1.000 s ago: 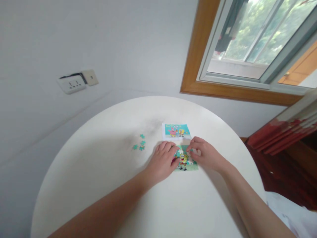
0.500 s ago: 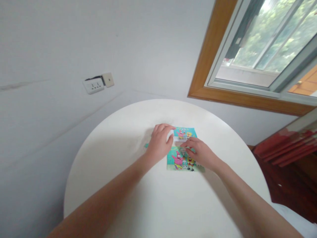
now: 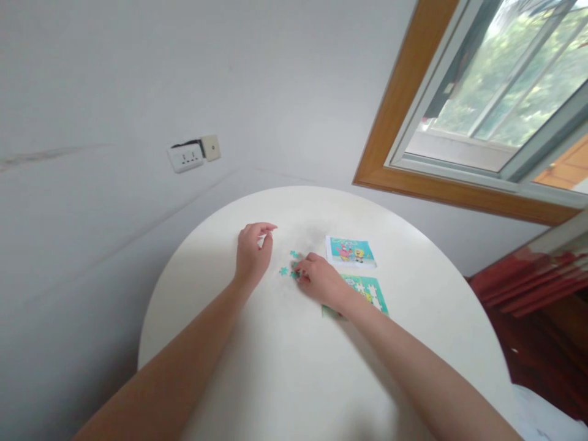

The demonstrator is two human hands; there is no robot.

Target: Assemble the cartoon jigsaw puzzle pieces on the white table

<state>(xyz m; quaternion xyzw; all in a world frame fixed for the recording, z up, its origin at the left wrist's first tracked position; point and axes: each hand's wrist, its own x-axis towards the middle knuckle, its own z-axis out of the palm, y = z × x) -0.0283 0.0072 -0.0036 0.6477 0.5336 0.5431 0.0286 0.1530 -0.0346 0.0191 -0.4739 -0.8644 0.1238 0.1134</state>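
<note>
Right hand (image 3: 309,269) among loose puzzle pieces (image 3: 283,271)

Head view: On a round white table (image 3: 275,367), the right hand's fingers are drawn close together at the pieces; whether they grip one cannot be told. The left hand (image 3: 254,251) curves wide nearby, apparently holding nothing. The part-filled puzzle (image 3: 379,291) lies beneath the right forearm, just below a picture card (image 3: 351,252). A dragging forearm could shift the puzzle; a clumsy pinch could scatter pieces.
</note>
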